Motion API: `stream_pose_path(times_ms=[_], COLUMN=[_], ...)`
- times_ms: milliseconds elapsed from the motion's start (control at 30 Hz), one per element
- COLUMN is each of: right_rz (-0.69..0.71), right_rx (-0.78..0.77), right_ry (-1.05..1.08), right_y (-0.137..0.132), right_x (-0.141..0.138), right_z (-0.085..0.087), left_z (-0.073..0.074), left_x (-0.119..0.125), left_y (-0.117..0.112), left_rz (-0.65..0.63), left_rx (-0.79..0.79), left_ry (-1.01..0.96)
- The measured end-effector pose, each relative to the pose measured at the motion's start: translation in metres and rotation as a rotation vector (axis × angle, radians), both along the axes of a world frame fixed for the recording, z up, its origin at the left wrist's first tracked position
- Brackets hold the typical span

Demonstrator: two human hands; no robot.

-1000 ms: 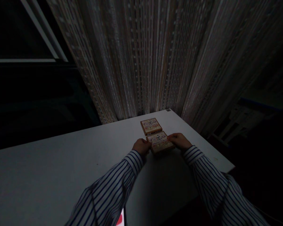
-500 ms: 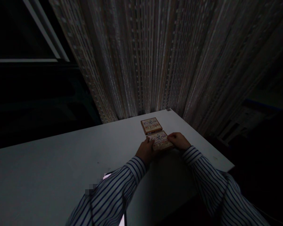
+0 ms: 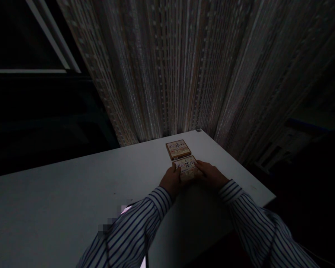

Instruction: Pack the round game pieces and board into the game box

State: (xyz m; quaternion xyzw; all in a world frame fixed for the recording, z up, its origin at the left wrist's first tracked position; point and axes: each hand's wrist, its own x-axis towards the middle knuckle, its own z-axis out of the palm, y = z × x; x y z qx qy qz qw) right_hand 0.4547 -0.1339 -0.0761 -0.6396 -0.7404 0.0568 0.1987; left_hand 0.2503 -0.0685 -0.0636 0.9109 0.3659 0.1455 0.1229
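Two small flat boxes with pale printed lids and brown edges lie on a white table near its far right corner. My left hand grips the near box by its left side, fingers curled round the edge. My right hand holds the same box on its right side, fingers reaching over the lid. The far box sits just beyond it, touching or almost touching, with no hand on it. Both arms wear blue-and-white striped sleeves.
A ribbed, pale curtain hangs right behind the table's far edge. The table's right edge drops into darkness. Dark window frames fill the upper left. The room is very dim.
My right hand has slid left over the near box's lid. My left hand has closed in on the box's left edge. The near box looks slightly lifted or pulled closer.
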Motion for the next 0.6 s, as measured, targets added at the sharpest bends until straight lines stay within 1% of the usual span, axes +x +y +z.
stream_pose_path(times_ms=[133, 267, 367, 467, 600], right_rz=[0.004, 0.017, 0.016, 0.023, 0.022], right_rx=[-0.058, -0.075, -0.080, -0.082, -0.080], right_ry=[-0.078, -0.096, -0.106, -0.106, -0.106], right_y=[-0.006, -0.007, -0.006, -0.005, -0.001], right_x=[0.003, 0.004, 0.005, 0.005, 0.007], right_z=[-0.002, -0.001, 0.000, 0.000, -0.001], left_z=[-0.009, -0.013, -0.012, -0.008, -0.003], left_x=[0.000, 0.001, 0.002, 0.003, 0.003], left_y=[0.005, 0.009, 0.010, 0.009, 0.009], left_rz=[-0.020, -0.029, -0.020, -0.014, -0.006], left_rx=[0.015, 0.004, -0.036, -0.064, -0.070], left_ry=[-0.021, -0.008, 0.022, 0.042, 0.038])
